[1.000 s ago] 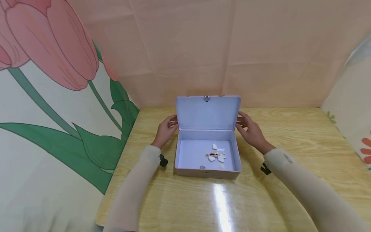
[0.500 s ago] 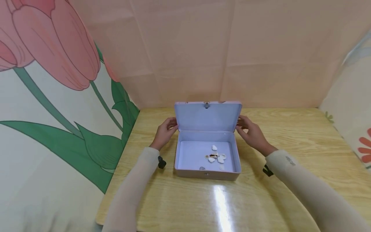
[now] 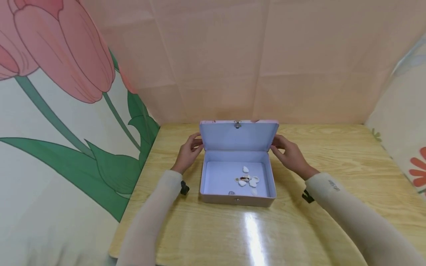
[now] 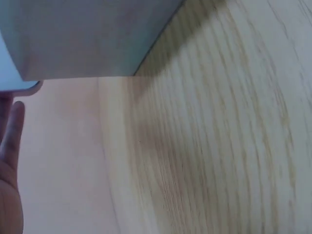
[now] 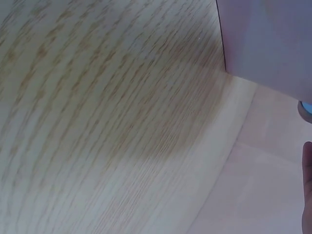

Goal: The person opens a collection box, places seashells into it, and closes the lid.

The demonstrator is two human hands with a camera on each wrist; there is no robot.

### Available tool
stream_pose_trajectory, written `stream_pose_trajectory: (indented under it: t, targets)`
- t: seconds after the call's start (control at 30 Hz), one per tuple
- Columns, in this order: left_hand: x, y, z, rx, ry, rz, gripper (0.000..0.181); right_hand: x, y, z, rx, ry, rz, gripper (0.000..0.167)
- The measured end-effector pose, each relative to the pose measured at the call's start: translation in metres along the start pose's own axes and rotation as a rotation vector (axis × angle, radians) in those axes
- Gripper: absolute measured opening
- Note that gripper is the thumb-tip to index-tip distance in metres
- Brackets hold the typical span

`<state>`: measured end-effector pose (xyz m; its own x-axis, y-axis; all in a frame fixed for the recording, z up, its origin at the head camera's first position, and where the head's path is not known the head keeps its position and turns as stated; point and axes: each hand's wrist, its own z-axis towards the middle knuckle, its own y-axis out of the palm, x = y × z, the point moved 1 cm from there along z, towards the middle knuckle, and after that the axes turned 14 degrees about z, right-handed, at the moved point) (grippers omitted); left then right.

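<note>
A shallow metal box [image 3: 238, 200] with a pale lilac inside stands on the table, its hinged lid [image 3: 237, 136] raised and leaning a little forward. Several small white shell-like pieces [image 3: 253, 182] lie on the box floor, mostly right of the middle. My left hand [image 3: 188, 153] holds the lid's left edge, and my right hand [image 3: 290, 154] holds its right edge. Some fingertips are hidden behind the lid in the head view. At the frame edge of the left wrist view, fingers [image 4: 12, 131] reach towards the lid corner; the right wrist view shows only a fingertip [image 5: 307, 161].
The box rests on a wood-grain table [image 3: 186, 229] with a bright light reflection in front. A peach cloth [image 3: 213, 74] hangs along the back edge. A tulip-printed sheet [image 3: 66, 166] borders the left, and a flower-printed one [image 3: 399, 122] the right. A dark clasp [image 3: 237, 124] sits on the lid's top edge.
The lid has tilted forward and its top edge has come lower. Both hands have stayed at its sides and moved only slightly. The box and the shell-like pieces remain in place.
</note>
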<state>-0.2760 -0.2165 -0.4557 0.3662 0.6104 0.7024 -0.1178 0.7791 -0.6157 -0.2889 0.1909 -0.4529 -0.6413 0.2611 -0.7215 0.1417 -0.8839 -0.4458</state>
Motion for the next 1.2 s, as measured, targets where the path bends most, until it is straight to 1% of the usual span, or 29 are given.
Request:
stream_pose_trajectory:
  t: [0.1,0.17,0.27,0.4,0.53,0.67,0.7,0.77,0.87,0.93,1.0,1.07,1.13,1.2]
  targets:
    - [0.001,0.000,-0.001,0.026,0.076,0.085,0.065,0.000,0.001,0.001,0.001,0.002,0.002,0.050]
    - [0.002,-0.001,-0.001,0.048,0.133,0.165,0.071,0.001,0.001,0.001,0.005,0.001,-0.001,0.051]
    - [0.003,-0.002,-0.002,0.072,0.198,0.264,0.076,0.001,0.002,0.000,0.006,0.002,0.000,0.051]
    - [0.003,-0.003,-0.004,0.096,0.257,0.351,0.080,-0.001,0.002,-0.001,0.002,0.010,0.005,0.051]
    - [0.003,-0.004,-0.004,0.120,0.310,0.381,0.082,-0.002,0.002,-0.002,-0.003,0.030,0.015,0.052]
    - [0.003,-0.005,-0.006,0.128,0.333,0.381,0.083,-0.007,0.002,-0.006,-0.009,0.051,0.019,0.056]
    - [0.003,-0.005,-0.007,0.131,0.337,0.379,0.085,-0.009,0.000,-0.008,0.005,0.052,0.014,0.055]
    - [0.003,-0.005,-0.010,0.134,0.346,0.384,0.086,-0.015,-0.004,-0.014,0.061,0.038,-0.004,0.048]
    - [0.003,-0.006,-0.016,0.135,0.367,0.415,0.087,-0.028,-0.010,-0.022,0.180,-0.020,-0.025,0.027]
    - [0.003,-0.008,-0.020,0.140,0.387,0.444,0.086,-0.041,-0.010,-0.025,0.211,-0.063,-0.011,0.016]
    - [0.002,-0.011,-0.024,0.156,0.417,0.462,0.086,-0.057,-0.004,-0.027,0.177,-0.084,0.015,0.014]
    - [0.001,-0.014,-0.028,0.174,0.449,0.466,0.086,-0.075,0.006,-0.027,0.101,-0.065,0.066,0.018]
    - [0.000,-0.018,-0.031,0.195,0.483,0.461,0.085,-0.091,0.020,-0.025,0.024,-0.011,0.125,0.022]
    - [-0.001,-0.020,-0.034,0.205,0.510,0.455,0.082,-0.106,0.033,-0.022,-0.030,0.072,0.210,0.025]
